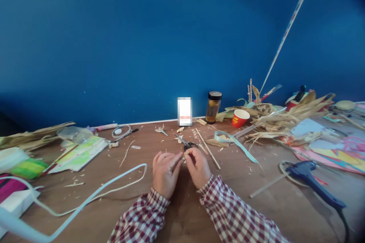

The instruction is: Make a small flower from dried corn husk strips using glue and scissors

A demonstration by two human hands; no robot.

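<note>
My left hand [164, 172] and my right hand [201, 167] rest close together on the brown table [182, 212], both in checked red-and-white sleeves. Their fingers are curled and pinch a small thin pale stick [178, 160] that spans between them. Just beyond my fingertips lies a pair of black-handled scissors [186, 143]. A long thin wooden stick [208, 149] lies to the right of the scissors.
A blue glue gun [313, 180] lies right. A red paper cup [239, 117], dark jar [213, 107] and dried husks [285, 119] sit at the back right. Pale tubing [114, 184] loops on the left beside coloured paper [76, 153]. A blue wall stands behind.
</note>
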